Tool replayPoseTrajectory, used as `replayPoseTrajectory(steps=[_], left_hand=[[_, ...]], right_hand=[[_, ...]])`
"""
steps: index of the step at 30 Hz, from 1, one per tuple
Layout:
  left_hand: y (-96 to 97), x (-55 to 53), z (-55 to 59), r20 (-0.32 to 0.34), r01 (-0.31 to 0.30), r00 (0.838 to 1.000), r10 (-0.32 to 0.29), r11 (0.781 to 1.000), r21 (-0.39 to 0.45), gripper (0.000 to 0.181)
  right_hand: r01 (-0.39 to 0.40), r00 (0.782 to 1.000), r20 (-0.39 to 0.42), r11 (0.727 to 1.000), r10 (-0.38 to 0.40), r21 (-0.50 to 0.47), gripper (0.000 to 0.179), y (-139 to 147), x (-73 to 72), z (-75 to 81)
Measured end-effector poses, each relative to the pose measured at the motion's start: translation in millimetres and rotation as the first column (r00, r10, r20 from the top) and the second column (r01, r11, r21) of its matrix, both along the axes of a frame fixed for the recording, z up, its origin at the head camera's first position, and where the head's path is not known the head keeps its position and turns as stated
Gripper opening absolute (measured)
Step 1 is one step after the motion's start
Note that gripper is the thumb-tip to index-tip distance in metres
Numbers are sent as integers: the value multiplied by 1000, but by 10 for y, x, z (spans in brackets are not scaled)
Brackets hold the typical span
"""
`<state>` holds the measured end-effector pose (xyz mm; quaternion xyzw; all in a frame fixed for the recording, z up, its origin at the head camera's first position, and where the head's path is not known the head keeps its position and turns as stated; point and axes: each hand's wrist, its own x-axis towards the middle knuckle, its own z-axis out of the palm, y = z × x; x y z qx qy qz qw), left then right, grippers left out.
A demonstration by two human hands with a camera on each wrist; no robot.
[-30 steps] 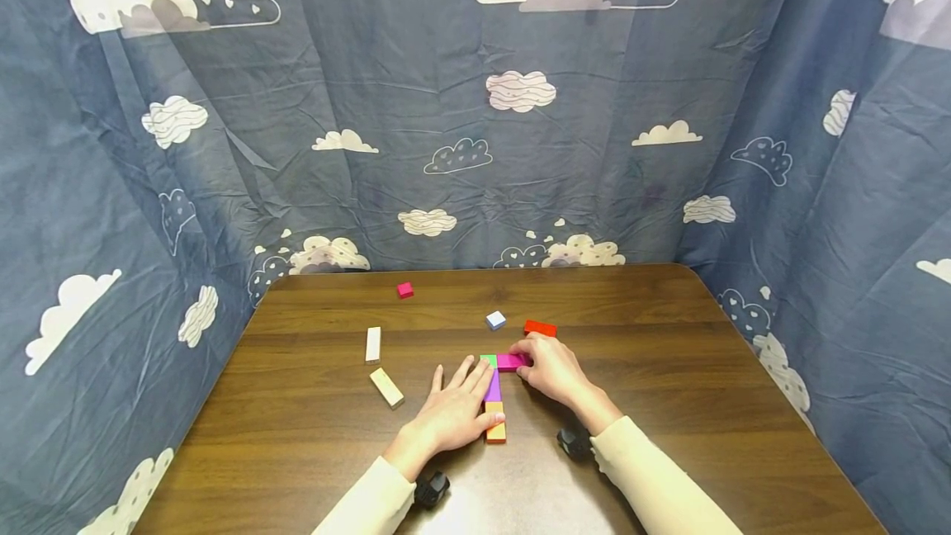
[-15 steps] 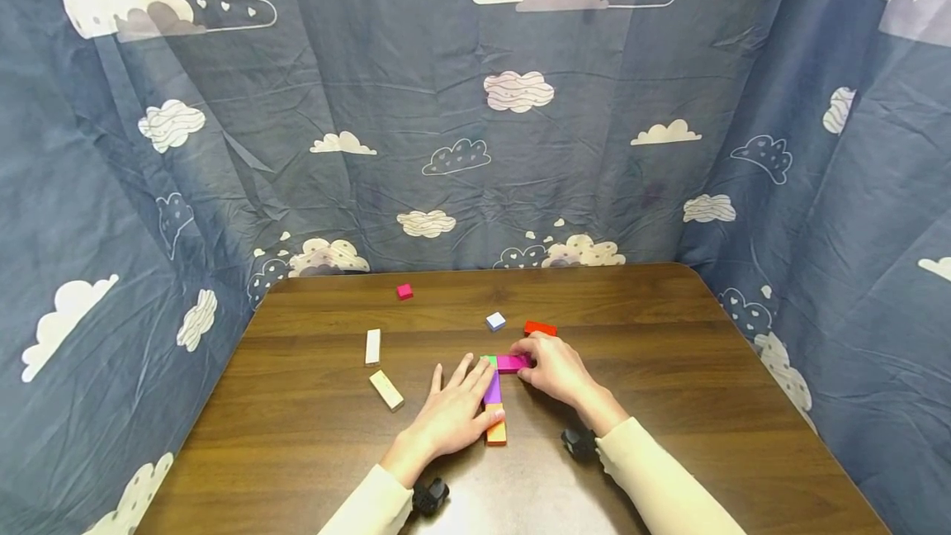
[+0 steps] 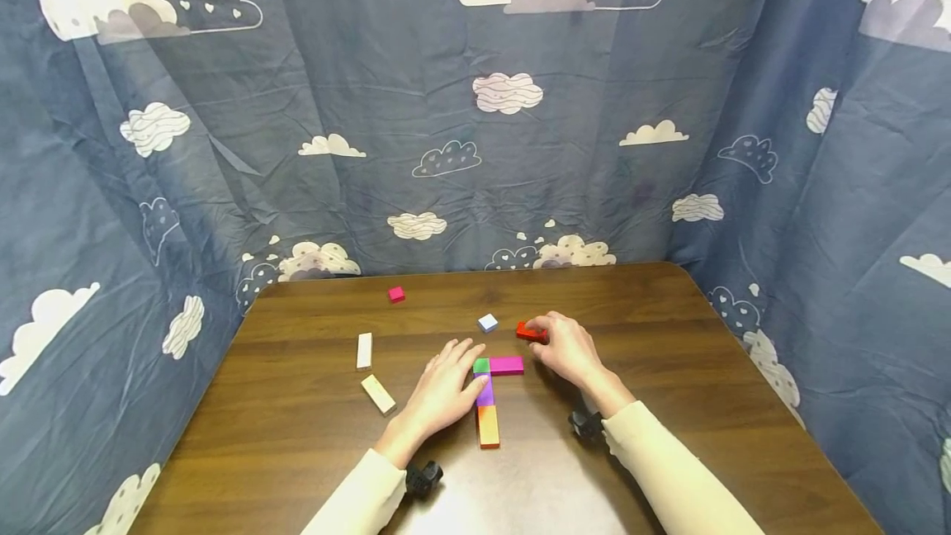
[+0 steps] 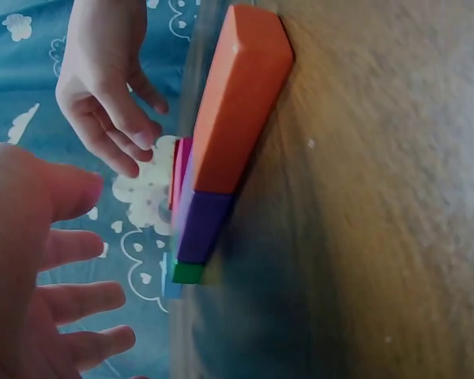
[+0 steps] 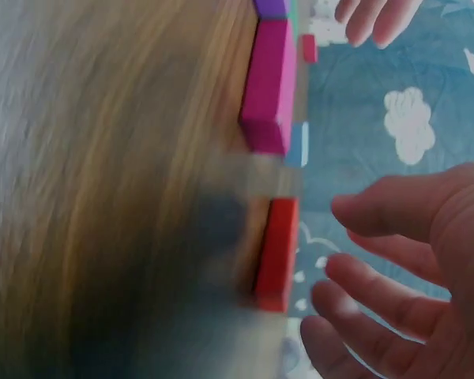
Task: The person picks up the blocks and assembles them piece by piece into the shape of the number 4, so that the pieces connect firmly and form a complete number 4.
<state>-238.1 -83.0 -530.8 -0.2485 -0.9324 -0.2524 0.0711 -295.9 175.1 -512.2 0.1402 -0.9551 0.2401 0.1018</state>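
Note:
On the table, an orange block (image 3: 488, 429), a purple block (image 3: 485, 394) and a small green block (image 3: 481, 366) form a line. A magenta block (image 3: 507, 366) extends right from the green one, making a corner. My left hand (image 3: 442, 390) hovers beside this line with fingers extended, its thumb overlapping the purple block in the head view. Just behind the magenta piece lies a red block (image 5: 276, 253). Over its right end is my right hand (image 3: 570, 351), thumb and fingers parted with nothing between them; the right wrist view shows them apart from the red block.
A light blue block (image 3: 487, 323) sits left of the red one. Farther left are a white block (image 3: 364, 351), a cream block (image 3: 379, 395) and a small pinkish-red block (image 3: 397, 294) near the back edge. A cloud-patterned curtain (image 3: 446, 188) hangs behind the wooden table (image 3: 297, 469).
My right hand has left the magenta block and moved back to the red block. My left hand has drawn off the green, purple and orange blocks, leftward. The blocks keep their arrangement.

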Motion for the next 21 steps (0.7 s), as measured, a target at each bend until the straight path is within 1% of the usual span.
replayPoseTrajectory(steps=[4, 8, 13, 17, 21], left_hand=[[-14, -30, -39, -47, -15, 999, 17, 998, 53, 49], [-27, -44, -36, -58, -26, 998, 32, 995, 101, 46], [-68, -44, -47, -37, -42, 998, 47, 991, 126, 45], [-104, -28, -55, -31, -59, 998, 63, 991, 120, 43], [-122, 13, -48, -43, -38, 998, 43, 994, 104, 43]], right_hand=[[63, 998, 0, 998, -63, 4, 35, 63, -68, -56], [96, 995, 0, 995, -96, 21, 36, 96, -130, -86], [104, 994, 23, 994, -105, 39, 35, 94, -180, -125], [98, 995, 28, 994, -99, 43, 34, 80, -208, -138], [82, 996, 16, 994, -83, 66, 29, 80, -250, -145]])
